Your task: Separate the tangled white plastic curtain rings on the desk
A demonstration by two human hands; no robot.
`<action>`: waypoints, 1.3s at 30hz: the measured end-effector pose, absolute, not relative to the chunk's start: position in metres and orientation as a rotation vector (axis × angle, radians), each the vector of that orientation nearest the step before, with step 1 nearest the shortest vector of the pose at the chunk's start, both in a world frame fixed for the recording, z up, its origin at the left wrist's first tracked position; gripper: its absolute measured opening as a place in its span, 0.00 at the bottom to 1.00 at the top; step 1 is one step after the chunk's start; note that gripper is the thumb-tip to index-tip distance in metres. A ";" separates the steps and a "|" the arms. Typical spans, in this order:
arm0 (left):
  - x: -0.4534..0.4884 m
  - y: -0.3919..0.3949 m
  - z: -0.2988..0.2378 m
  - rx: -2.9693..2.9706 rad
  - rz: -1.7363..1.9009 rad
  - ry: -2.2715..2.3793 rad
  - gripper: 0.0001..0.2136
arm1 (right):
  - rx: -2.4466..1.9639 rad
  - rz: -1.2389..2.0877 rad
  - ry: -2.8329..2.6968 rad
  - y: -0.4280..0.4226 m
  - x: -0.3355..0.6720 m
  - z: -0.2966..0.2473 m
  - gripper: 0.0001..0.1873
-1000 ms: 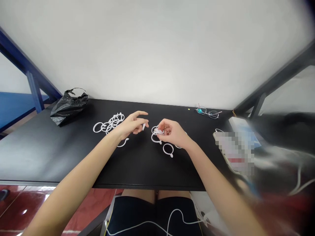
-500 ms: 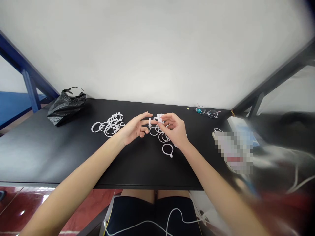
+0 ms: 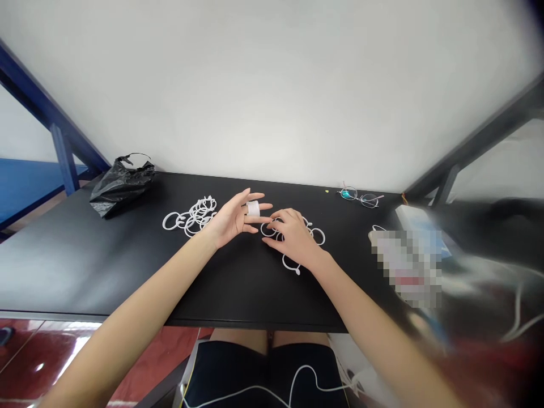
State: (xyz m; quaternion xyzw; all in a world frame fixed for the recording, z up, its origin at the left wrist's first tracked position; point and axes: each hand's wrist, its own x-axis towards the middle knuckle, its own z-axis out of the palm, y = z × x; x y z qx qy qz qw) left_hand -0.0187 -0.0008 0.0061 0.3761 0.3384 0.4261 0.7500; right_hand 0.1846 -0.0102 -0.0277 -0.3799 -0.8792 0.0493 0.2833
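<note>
One bag (image 3: 123,190), contents hidden, near rings (image 3: 196,215)

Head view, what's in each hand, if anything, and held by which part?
A white band wraps one or two fingers of the left hand. The right hand is at the white rings; whether it grips one, or where, can't be told.

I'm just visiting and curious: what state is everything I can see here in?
Left hand: open, fingers spread.
White band: around fingers of the left hand.
Right hand: fingers bent, thumb apart, over the right-hand rings.
Right-hand rings: loosely spread, partly hidden.
Left-hand rings: heaped, overlapping.
Black bag: crumpled, slumped.
Glasses: lying on the table.
White cable: loosely curved.
</note>
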 end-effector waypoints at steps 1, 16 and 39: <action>-0.020 0.000 0.006 0.834 0.904 0.741 0.24 | -1.005 0.113 -2.402 -0.011 0.183 -0.030 0.04; -0.014 -0.003 0.007 0.843 0.878 0.795 0.24 | -1.038 0.698 -1.810 -0.003 0.185 -0.026 0.06; -0.022 0.004 0.002 0.886 0.972 0.902 0.22 | -1.065 0.553 -1.731 -0.002 0.185 -0.027 0.06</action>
